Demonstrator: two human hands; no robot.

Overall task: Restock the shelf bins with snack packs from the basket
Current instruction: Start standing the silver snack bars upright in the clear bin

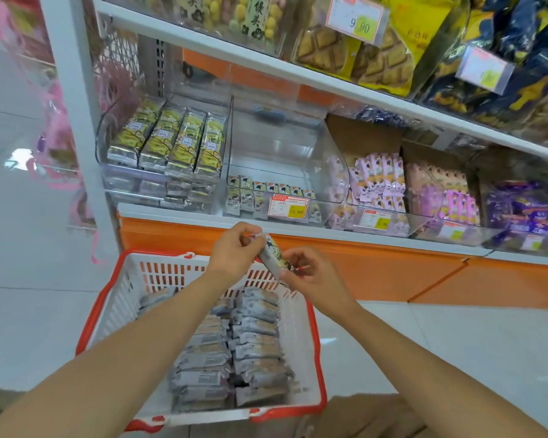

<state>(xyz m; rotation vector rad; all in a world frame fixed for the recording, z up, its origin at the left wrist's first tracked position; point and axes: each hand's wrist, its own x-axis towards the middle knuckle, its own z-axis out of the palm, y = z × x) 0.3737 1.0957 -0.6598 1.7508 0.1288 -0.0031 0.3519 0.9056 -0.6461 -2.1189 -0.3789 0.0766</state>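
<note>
Above the basket, your left hand (234, 251) is pinching the upper end of one snack pack (271, 252), thumb and fingers curled close around its crimped edge. That pack is slanting down to the right, a slim glossy wrapper with a cartoon print. Your right hand (314, 276) is gripping its lower end, fingers half curled and fingertips meeting on the wrapper.

Below your two hands, the basket (318, 358) is sitting on the pale tiled floor: white slotted plastic with a red rim. Flat grey packs (253, 343) are lying inside it in two columns, overlapping like shingles; their exact number is too blurred for you to count.

On the shelf, three clear plastic bins are showing plainly, with more blurring off to the right. In the left bin (101, 137), yellow-green packs (171, 140) are lying in four rows on top. In the middle bin (282, 147), small packs (250, 197) are standing low along the front wall, behind a red-edged price tag (288, 207). In the third bin (393, 224), pink packs (380, 175) are piling up.
</note>
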